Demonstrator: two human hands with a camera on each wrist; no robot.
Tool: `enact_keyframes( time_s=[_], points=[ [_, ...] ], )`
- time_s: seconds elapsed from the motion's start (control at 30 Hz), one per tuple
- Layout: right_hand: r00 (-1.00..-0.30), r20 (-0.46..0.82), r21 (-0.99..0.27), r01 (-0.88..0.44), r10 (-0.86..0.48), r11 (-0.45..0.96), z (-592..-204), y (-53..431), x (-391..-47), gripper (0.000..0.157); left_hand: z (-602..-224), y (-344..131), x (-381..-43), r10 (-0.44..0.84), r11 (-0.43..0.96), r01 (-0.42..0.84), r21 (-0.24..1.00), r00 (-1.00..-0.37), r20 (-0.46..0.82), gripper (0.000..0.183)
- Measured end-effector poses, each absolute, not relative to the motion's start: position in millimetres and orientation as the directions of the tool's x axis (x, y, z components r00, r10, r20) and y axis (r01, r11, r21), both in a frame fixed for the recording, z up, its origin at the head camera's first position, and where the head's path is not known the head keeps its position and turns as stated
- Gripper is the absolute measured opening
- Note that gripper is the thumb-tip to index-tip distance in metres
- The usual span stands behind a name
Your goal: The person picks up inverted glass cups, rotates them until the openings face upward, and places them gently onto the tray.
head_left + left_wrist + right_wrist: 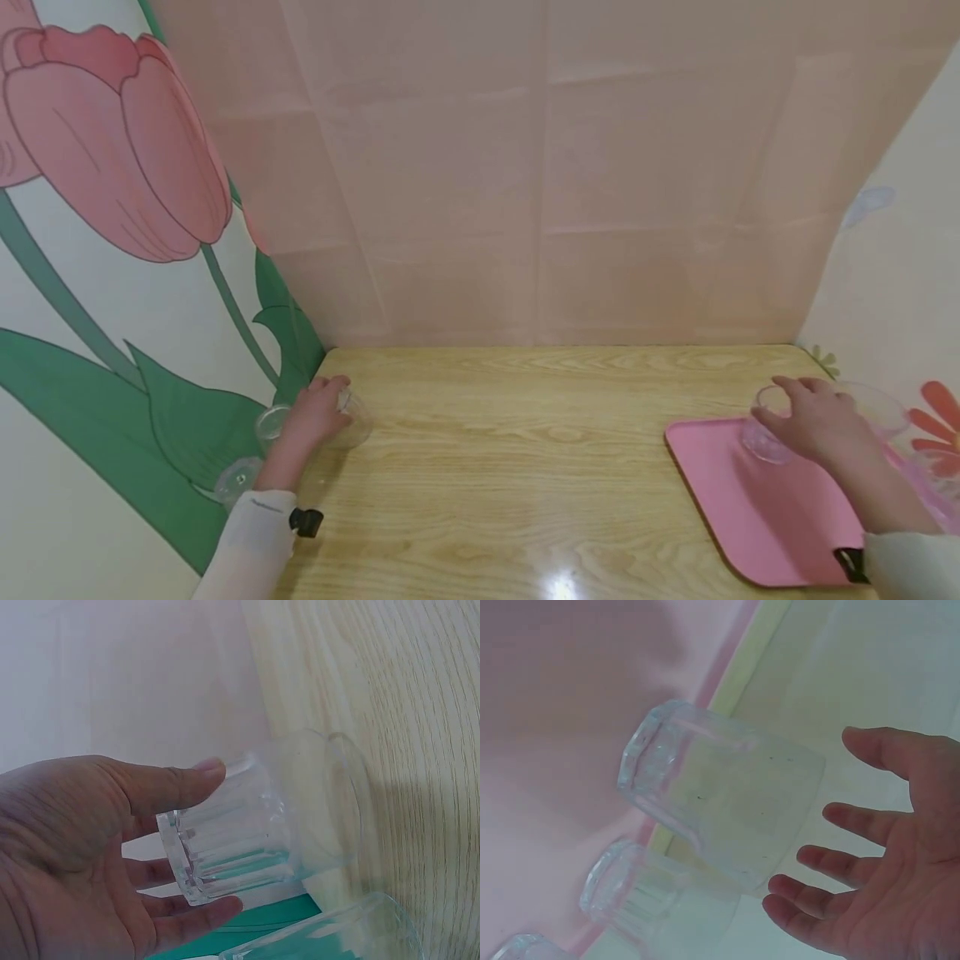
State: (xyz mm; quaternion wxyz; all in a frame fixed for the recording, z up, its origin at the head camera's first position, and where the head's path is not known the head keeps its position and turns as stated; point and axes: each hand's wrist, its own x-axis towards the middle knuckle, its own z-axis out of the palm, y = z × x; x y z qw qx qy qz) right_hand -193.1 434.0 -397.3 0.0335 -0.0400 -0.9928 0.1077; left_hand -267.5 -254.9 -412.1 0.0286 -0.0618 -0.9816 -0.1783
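Left hand (317,414): thumb on one side, fingers on the other, gripping a clear left glass (240,832) round its ribbed base end. The glass has its mouth toward the wood-grain surface (495,467); whether the rim touches cannot be told.

Right hand (821,421): fingers spread and nearly straight, thumb held well away from them, holding nothing. Just before the fingertips stands a clear right glass (720,795), upright on a pink tray (780,517), its mouth toward the palm (rim faint, so contact is hard to judge).

Beside the left forearm: two further clear glasses, an upper one (270,423) and a lower one (237,479), each partly covered by hand, arm or sleeve.

Beside the right glass: a second tray glass (649,892), and a third (529,948) cut off by the lower edge of the right wrist view. Tray: at the right of the surface, its right side largely hidden by the forearm.

Beyond: a creased pink sheet (540,183) at the back; a tulip-printed panel (120,150) at left, cropped.
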Motion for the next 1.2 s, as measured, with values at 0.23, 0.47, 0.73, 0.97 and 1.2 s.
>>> enact_keyframes(
  time_s=[0.23,0.47,0.73,0.97,1.2],
  points=[
    [-0.991,0.125,-0.207,0.028,0.054,0.978,-393,423,-192,0.074,-412,-254,-265,0.120,0.926,0.148,0.348,-0.988,0.103,0.059],
    [-0.986,0.164,-0.230,-0.027,0.011,0.973,-389,409,-191,0.075,-408,-251,-258,0.137,0.918,0.177,0.355,-0.981,0.135,0.060],
    [-0.978,0.207,-0.270,-0.073,-0.016,0.960,-386,392,-187,0.073,-403,-245,-250,0.119,0.910,0.166,0.379,-0.982,0.144,0.062],
    [-0.967,0.251,-0.297,-0.113,-0.036,0.948,-383,377,-182,0.069,-401,-241,-245,0.121,0.901,0.184,0.394,-0.976,0.179,0.063],
    [-0.964,0.260,-0.319,-0.133,-0.048,0.938,-382,366,-179,0.069,-396,-236,-238,0.118,0.887,0.185,0.422,-0.977,0.180,0.063]
  ],
)
